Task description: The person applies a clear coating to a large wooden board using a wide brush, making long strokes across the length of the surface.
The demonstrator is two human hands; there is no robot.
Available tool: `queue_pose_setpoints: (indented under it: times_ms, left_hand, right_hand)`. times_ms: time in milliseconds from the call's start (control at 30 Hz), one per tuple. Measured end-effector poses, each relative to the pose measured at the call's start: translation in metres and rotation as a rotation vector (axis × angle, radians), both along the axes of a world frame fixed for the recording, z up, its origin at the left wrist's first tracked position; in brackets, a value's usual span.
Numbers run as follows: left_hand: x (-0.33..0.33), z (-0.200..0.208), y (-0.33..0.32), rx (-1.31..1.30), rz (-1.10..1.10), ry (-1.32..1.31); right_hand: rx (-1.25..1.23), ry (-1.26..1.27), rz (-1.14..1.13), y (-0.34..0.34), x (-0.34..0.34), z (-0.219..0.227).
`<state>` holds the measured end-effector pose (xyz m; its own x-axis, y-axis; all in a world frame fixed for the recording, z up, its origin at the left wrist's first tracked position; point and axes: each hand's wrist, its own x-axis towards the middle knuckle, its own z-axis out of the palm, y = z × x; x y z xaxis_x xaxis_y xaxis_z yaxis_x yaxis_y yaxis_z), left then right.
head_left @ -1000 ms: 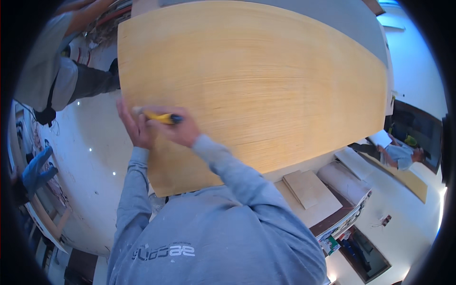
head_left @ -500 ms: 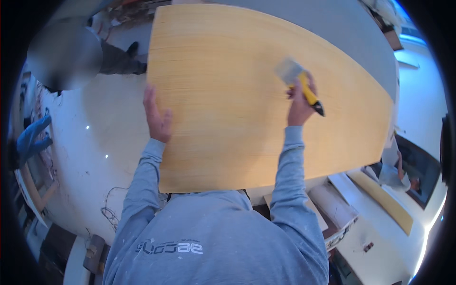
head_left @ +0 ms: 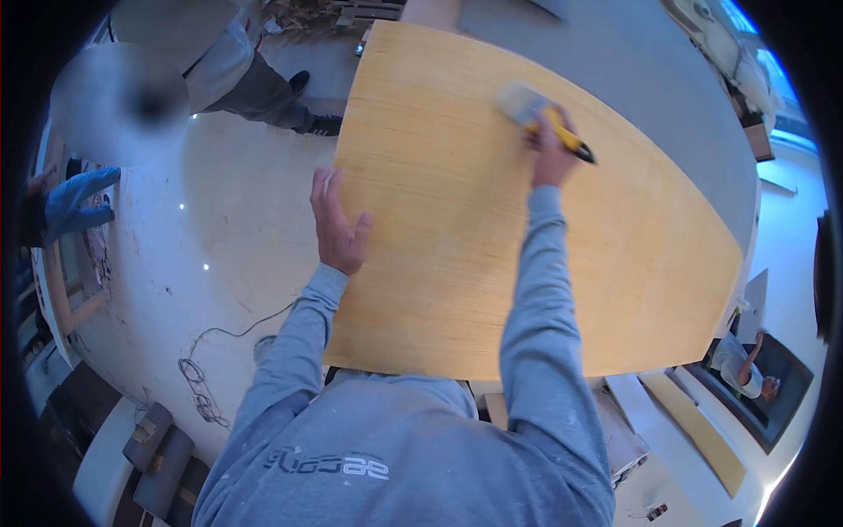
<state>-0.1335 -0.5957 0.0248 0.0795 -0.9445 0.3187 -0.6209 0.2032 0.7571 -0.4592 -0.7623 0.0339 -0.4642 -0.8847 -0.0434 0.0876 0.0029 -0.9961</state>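
One broad wooden panel (head_left: 439,255), a left hand (head_left: 342,230) and a right hand (head_left: 551,160) well apart, one brush (head_left: 534,109)

From my end of the link, the wooden panel fills the middle of the view, honey-coloured, its near edge close to the wearer's waist. Past its far right side I make out a flat grey surface (head_left: 615,66). Pale floor (head_left: 246,202) spreads to its left.

Next in size is the wearer's grey sweatshirt (head_left: 421,439), flecked with light spots, at the bottom. I count three other people: one in dark trousers (head_left: 268,92) near the panel's left edge, upper body partly lost in a blur; one in blue jeans (head_left: 75,206) at the far left; one in a pale top (head_left: 736,362) toward the right rim. A long yellowish board (head_left: 698,430) lies at the lower right, and a dark cable (head_left: 200,386) makes loops on the floor at the lower left.

The left hand is at the panel's left edge, thumb spread from the fingers, nothing visible in its grasp; I can't tell whether it presses on the wood. The right hand is clamped around the brush's yellow handle, over the panel's far half. Smallest of all, the brush points its flat head forward and leftward. That head is blurred, so I can't tell whether it touches the wood.
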Motion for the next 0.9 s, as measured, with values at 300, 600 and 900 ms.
queue_pose_setpoints:
  times_ms: [300,600,900]
  left_hand:
    - [0.005,0.004,0.003,0.083,-0.011,0.013]
    - [0.003,0.003,-0.001,0.087,-0.024,-0.024]
    - [0.003,0.005,-0.003,0.117,-0.016,-0.015]
  right_hand:
    - [0.098,-0.091,0.526,0.054,0.141,0.045]
    - [0.102,-0.081,0.192,-0.026,0.063,-0.004]
    - [-0.044,0.157,-0.026,0.008,0.045,0.052]
